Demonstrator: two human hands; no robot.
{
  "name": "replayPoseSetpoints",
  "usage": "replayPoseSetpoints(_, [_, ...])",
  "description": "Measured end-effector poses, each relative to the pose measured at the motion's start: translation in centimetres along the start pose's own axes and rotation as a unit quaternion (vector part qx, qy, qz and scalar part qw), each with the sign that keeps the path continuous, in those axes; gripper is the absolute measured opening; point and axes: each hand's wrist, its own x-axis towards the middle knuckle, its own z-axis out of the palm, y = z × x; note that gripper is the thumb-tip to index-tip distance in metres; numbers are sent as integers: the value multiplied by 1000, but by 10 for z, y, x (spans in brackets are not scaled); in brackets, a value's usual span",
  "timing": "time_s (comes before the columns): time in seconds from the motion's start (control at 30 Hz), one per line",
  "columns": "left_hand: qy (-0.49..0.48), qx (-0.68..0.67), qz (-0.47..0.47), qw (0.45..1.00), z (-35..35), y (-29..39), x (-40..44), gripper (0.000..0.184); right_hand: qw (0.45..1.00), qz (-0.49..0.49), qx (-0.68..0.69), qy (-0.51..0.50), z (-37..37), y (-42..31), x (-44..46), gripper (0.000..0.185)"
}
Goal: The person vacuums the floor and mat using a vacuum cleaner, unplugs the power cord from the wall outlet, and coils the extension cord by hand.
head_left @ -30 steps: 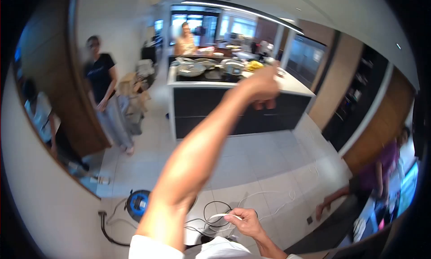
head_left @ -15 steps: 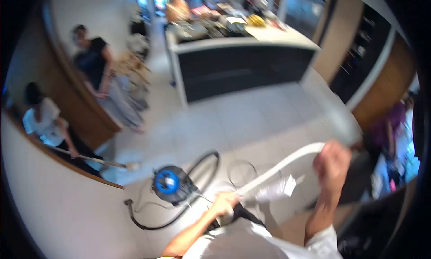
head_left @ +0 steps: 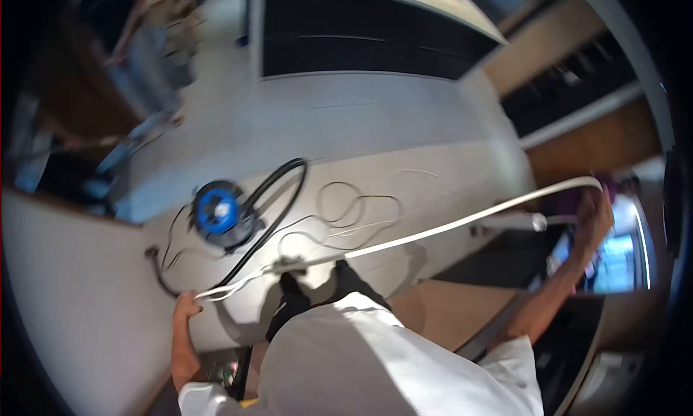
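A: How does my grip stand on each side?

B: Your left hand (head_left: pixel 188 305) is closed round a doubled end of the white cable (head_left: pixel 433 232); your right hand (head_left: pixel 595 212) is curled on its other end.

A: Why are my arms so far apart?

B: That spread draws the cable across your front in a shallow bow, probably so it stays off the floor (head_left: pixel 375 127) and the looped thin dark cord (head_left: pixel 375 196) there. (A pale thing (head_left: pixel 505 220) shows below the cable near your right hand; it is too blurred for me to tell whether you hold it.)

A: And the vacuum cleaner (head_left: pixel 218 210)?

B: It stands near the floor's left edge, by the wall (head_left: pixel 79 286), likely parked out of your footing. Its black hose (head_left: pixel 270 183) bends back past it towards your left hand, well short of the floor's far edge at the island (head_left: pixel 361 44).
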Motion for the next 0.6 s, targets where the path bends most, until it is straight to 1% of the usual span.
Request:
replayPoseSetpoints(0.03, [-9, -13, 146, 989, 36, -26, 22, 55, 1000, -1, -21, 2, -11, 15, -10, 17])
replayPoseSetpoints(0.07, [18, -60, 146, 987, 56, -12, 30, 66, 999, 3, -39, -7, -20, 33, -21, 23])
replayPoseSetpoints(0.1, [38, -163, -37, 985, 8, 85, 8, 64, 998, 5, -61, -19, -27, 49, -31, 29])
replayPoseSetpoints(0.13, [38, -221, -105, 969, 7, 117, 34, 67, 994, 5, -101, -47, -36, 61, -37, 37])
replayPoseSetpoints(0.17, [26, -273, -160, 948, 12, 142, 50, 70, 972, -65, -206, -91, -56, 81, -29, 34])
replayPoseSetpoints(0.2, [9, -316, -199, 928, 13, 168, 71, 73, 931, -147, -312, -119, -73, 103, -23, 33])
replayPoseSetpoints(0.23, [10, -356, -224, 907, 0, 194, 95, 76, 879, -231, -396, -131, -89, 126, -18, 32])
replayPoseSetpoints(0.27, [20, -383, -251, 889, -15, 213, 106, 80, 970, 52, -154, -179, -111, 154, 1, 33])
replayPoseSetpoints(0.3, [35, -392, -258, 883, -14, 219, 118, 72, 939, -154, -231, -201, -73, 118, -20, 13])
replayPoseSetpoints(0.33, [50, -400, -264, 876, -13, 224, 131, 65, 861, -344, -308, -214, -34, 68, -67, 27])
replayPoseSetpoints(0.37, [40, -384, -284, 878, -14, 223, 137, 66, 860, -353, -303, -210, -37, 61, -77, 27])
replayPoseSetpoints(0.4, [33, -364, -307, 879, -22, 221, 138, 67, 896, -264, -278, -223, -37, 58, -80, 29])
replayPoseSetpoints(0.43, [7, -371, -309, 876, -33, 225, 125, 71, 925, -171, -246, -234, -37, 55, -84, 31])
replayPoseSetpoints(0.47, [-16, -373, -309, 875, -46, 232, 110, 75, 980, 82, -29, -179, -34, 50, -87, 28])
replayPoseSetpoints(0.5, [18, -361, -337, 869, -41, 232, 115, 62, 979, 104, -13, -177, -32, 48, -87, 28])
replayPoseSetpoints(0.53, [47, -348, -362, 864, -16, 229, 124, 52, 977, 126, -1, -172, -39, 47, -82, 28])
replayPoseSetpoints(0.57, [-4, -308, -328, 893, 0, 230, 130, 25, 968, 126, 12, -217, -47, 47, -73, 28])
replayPoseSetpoints(0.6, [-50, -267, -289, 918, 13, 233, 132, 23, 957, 122, 36, -259, -51, 49, -65, 29])
